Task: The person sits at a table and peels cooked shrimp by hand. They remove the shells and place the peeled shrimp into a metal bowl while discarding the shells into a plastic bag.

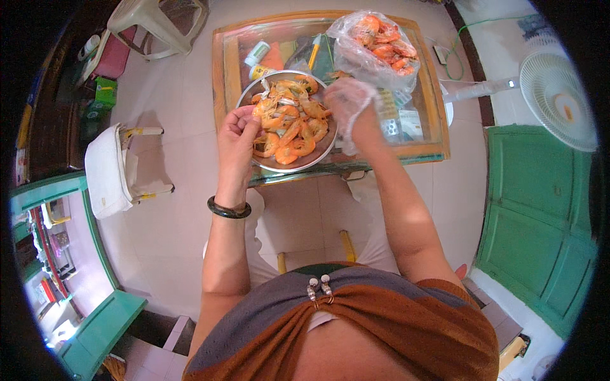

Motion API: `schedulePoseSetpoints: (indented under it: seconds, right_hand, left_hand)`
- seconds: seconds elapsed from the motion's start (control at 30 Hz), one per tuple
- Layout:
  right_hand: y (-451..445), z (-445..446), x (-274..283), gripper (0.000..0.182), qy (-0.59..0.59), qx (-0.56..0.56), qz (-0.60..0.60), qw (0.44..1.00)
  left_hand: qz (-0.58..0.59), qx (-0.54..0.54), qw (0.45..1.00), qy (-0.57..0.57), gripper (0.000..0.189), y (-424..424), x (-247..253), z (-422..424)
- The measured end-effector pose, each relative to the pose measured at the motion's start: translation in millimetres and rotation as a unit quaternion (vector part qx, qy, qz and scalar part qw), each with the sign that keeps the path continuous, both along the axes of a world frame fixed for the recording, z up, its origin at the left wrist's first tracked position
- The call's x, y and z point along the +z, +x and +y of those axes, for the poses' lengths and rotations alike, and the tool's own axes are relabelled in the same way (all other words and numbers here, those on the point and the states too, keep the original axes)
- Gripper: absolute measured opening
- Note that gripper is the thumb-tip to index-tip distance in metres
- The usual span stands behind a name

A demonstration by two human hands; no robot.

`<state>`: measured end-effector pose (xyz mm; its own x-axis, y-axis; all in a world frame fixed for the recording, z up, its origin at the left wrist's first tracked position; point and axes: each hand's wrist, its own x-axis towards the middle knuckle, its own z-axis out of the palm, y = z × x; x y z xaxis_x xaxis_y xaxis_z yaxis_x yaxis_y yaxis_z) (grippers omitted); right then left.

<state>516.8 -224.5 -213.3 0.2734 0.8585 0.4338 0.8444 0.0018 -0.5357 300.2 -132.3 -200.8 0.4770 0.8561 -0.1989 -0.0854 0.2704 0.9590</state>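
Observation:
A round metal plate piled with cooked orange shrimp sits at the table's near edge. At its left side, my left hand pinches a shrimp between thumb and fingers, over the rim. My right hand, in a clear plastic glove and blurred, hovers by the plate's right rim. A brownish shrimp part shows just beyond its fingers; whether the hand holds it is unclear. Behind that hand stands a clear plastic bag containing more, redder shrimp.
The wooden-framed table has a glass top over assorted items. Two small bottles, a white one and a yellow one, appear behind the plate. A white fan is at right, a plastic stool at upper left.

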Motion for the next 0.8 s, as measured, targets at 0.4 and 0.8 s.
schedulePoseSetpoints:
  seconds: [0.4, 0.8]
  right_hand:
    - [28.0, -10.8, -1.4, 0.023, -0.069, -0.093, 0.082, 0.990]
    - [-44.1, 3.4, -6.5, 0.027, -0.083, 0.078, 0.300, 0.947]
  left_hand:
    - [-0.134, -0.071, 0.975, -0.161, 0.015, 12.9, -6.5, -7.8]
    - [-0.193, -0.131, 0.950, -0.207, 0.013, 21.3, -7.9, -18.0]
